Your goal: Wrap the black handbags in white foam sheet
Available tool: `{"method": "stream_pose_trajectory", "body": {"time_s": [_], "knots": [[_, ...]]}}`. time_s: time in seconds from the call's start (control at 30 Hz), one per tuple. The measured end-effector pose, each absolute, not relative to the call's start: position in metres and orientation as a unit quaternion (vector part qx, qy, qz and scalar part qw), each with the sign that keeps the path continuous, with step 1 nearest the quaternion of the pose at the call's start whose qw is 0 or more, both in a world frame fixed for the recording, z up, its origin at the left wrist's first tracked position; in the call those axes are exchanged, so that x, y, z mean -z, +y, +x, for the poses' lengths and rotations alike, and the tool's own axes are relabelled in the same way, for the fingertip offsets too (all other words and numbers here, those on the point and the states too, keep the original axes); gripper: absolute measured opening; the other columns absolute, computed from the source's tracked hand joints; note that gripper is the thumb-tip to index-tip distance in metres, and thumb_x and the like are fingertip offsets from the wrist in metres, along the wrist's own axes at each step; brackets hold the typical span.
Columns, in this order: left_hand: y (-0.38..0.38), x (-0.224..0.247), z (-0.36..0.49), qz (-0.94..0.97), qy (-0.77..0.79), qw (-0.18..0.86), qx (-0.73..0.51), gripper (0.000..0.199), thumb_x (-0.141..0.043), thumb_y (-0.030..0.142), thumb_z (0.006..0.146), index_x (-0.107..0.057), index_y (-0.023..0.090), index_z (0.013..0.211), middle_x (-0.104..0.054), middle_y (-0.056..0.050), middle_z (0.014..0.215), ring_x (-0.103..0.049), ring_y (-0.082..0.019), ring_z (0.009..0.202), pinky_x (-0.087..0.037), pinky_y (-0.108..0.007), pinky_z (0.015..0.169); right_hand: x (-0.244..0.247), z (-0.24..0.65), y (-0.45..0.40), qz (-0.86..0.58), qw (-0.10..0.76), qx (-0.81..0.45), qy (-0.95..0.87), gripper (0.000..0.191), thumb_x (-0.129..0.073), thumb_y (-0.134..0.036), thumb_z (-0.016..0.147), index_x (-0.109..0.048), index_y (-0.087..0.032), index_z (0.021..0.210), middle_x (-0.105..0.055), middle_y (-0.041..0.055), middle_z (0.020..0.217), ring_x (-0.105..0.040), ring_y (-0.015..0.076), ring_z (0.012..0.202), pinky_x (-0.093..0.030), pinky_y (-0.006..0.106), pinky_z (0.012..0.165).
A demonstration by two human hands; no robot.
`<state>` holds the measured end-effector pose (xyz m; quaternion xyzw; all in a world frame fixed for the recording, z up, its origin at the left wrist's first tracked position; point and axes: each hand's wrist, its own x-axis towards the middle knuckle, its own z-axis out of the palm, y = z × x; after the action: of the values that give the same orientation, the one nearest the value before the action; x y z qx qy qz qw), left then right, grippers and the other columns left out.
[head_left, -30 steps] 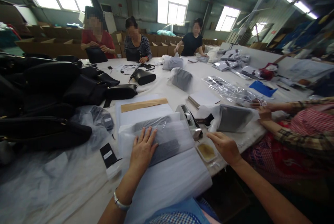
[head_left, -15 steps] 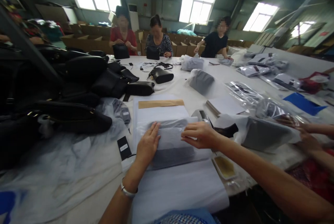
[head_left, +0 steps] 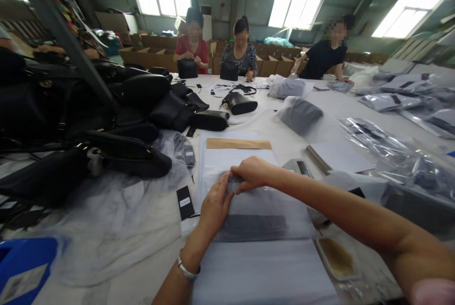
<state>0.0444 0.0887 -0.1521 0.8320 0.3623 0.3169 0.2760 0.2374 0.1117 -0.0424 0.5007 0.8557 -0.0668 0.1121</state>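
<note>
A dark bag in a translucent whitish wrapper (head_left: 256,224) lies before me on white sheets (head_left: 263,272). Along its left edge rests my left hand (head_left: 215,203), fingers stretched out and thumb apart; a silver bangle circles that wrist. My right hand (head_left: 254,174) reaches across to the upper left corner of the wrapper, thumb and fingers pinching its film beside my left fingertips. Part of that corner is hidden by the fingers. A black tag (head_left: 185,203) with a white label lies left of my left hand. Beyond the hands is a brown paper strip (head_left: 238,144).
Black handbags (head_left: 131,153) pile up on the left. A shallow tray with yellowish-brown stuff (head_left: 336,257) sits right of the sheets, with a stack of cards (head_left: 337,156) farther back. Wrapped bags (head_left: 300,115) stand beyond. Three people work across the table.
My right hand has moved left from the wrapper's right part to its upper left corner, close to my left hand. The view has turned slightly left.
</note>
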Motion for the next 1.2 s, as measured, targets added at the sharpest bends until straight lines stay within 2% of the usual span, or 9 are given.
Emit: {"method": "stream_pose_trajectory", "body": {"time_s": [0.2, 0.3, 0.4, 0.57, 0.73, 0.8, 0.97, 1.1, 1.2], "knots": [[0.089, 0.152, 0.044, 0.822, 0.363, 0.294, -0.326, 0.061, -0.049, 0.021, 0.094, -0.028, 0.023, 0.151, -0.046, -0.012, 0.149, -0.047, -0.023, 0.135, -0.041, -0.045, 0.111, 0.04, 0.251, 0.111, 0.518, 0.042, 0.185, 0.834, 0.033, -0.067, -0.053, 0.077, -0.069, -0.024, 0.093, -0.071, 0.0001, 0.077, -0.059, 0.0152, 0.063, -0.028, 0.024, 0.054], [0.089, 0.153, 0.045, 0.818, 0.36, 0.301, -0.334, 0.062, -0.049, 0.02, 0.093, -0.027, 0.023, 0.151, -0.046, -0.011, 0.149, -0.047, -0.023, 0.135, -0.04, -0.046, 0.112, 0.041, 0.259, 0.107, 0.516, -0.01, 0.211, 0.83, 0.017, -0.061, -0.037, 0.083, -0.069, -0.022, 0.088, -0.068, -0.0012, 0.072, -0.054, 0.0125, 0.059, -0.03, 0.023, 0.055], [0.088, 0.154, 0.045, 0.815, 0.361, 0.304, -0.337, 0.064, -0.05, 0.019, 0.093, -0.026, 0.023, 0.152, -0.045, -0.011, 0.15, -0.046, -0.022, 0.135, -0.04, -0.045, 0.112, 0.041, 0.265, 0.104, 0.517, -0.058, 0.223, 0.824, 0.014, -0.057, -0.028, 0.084, -0.069, -0.02, 0.086, -0.065, -0.0015, 0.068, -0.05, 0.0117, 0.059, -0.032, 0.023, 0.057], [0.088, 0.154, 0.045, 0.81, 0.36, 0.312, -0.342, 0.065, -0.051, 0.019, 0.092, -0.025, 0.024, 0.152, -0.047, -0.01, 0.148, -0.048, -0.021, 0.134, -0.041, -0.043, 0.111, 0.032, 0.267, 0.094, 0.481, -0.096, 0.318, 0.811, 0.025, -0.061, -0.041, 0.085, -0.068, -0.017, 0.085, -0.062, -0.0025, 0.065, -0.051, 0.0106, 0.058, -0.037, 0.021, 0.056], [0.09, 0.156, 0.044, 0.809, 0.355, 0.325, -0.337, 0.068, -0.054, 0.019, 0.091, -0.023, 0.023, 0.152, -0.047, -0.012, 0.148, -0.048, -0.022, 0.133, -0.043, -0.042, 0.109, 0.03, 0.256, 0.084, 0.422, -0.035, 0.449, 0.786, 0.032, -0.059, -0.046, 0.086, -0.069, -0.016, 0.089, -0.066, -0.0012, 0.069, -0.057, 0.0105, 0.06, -0.04, 0.02, 0.056], [0.09, 0.155, 0.043, 0.809, 0.354, 0.325, -0.337, 0.068, -0.054, 0.019, 0.091, -0.024, 0.022, 0.152, -0.047, -0.012, 0.148, -0.048, -0.022, 0.133, -0.042, -0.043, 0.11, 0.034, 0.251, 0.088, 0.434, -0.003, 0.389, 0.813, 0.028, -0.059, -0.043, 0.086, -0.07, -0.018, 0.086, -0.066, -0.0014, 0.066, -0.057, 0.0109, 0.058, -0.038, 0.021, 0.055], [0.089, 0.152, 0.044, 0.806, 0.362, 0.328, -0.334, 0.067, -0.053, 0.018, 0.091, -0.025, 0.024, 0.152, -0.047, -0.011, 0.148, -0.048, -0.023, 0.134, -0.041, -0.044, 0.111, 0.04, 0.237, 0.103, 0.487, 0.1, 0.125, 0.858, 0.018, -0.066, -0.038, 0.077, -0.075, -0.023, 0.076, -0.07, 0.0024, 0.065, -0.059, 0.0164, 0.058, -0.032, 0.025, 0.053], [0.088, 0.15, 0.044, 0.805, 0.366, 0.33, -0.33, 0.067, -0.052, 0.018, 0.091, -0.025, 0.025, 0.152, -0.047, -0.011, 0.148, -0.047, -0.023, 0.134, -0.04, -0.045, 0.112, 0.038, 0.225, 0.108, 0.498, 0.161, 0.069, 0.849, 0.021, -0.069, -0.042, 0.074, -0.077, -0.025, 0.08, -0.072, 0.0064, 0.069, -0.065, 0.0214, 0.065, -0.037, 0.026, 0.056], [0.088, 0.15, 0.044, 0.802, 0.368, 0.337, -0.329, 0.068, -0.053, 0.017, 0.09, -0.025, 0.024, 0.152, -0.048, -0.011, 0.148, -0.048, -0.023, 0.134, -0.041, -0.045, 0.111, 0.034, 0.222, 0.112, 0.502, 0.192, 0.054, 0.841, 0.034, -0.069, -0.051, 0.073, -0.076, -0.021, 0.087, -0.073, 0.0097, 0.074, -0.068, 0.0253, 0.071, -0.04, 0.028, 0.06]]}}
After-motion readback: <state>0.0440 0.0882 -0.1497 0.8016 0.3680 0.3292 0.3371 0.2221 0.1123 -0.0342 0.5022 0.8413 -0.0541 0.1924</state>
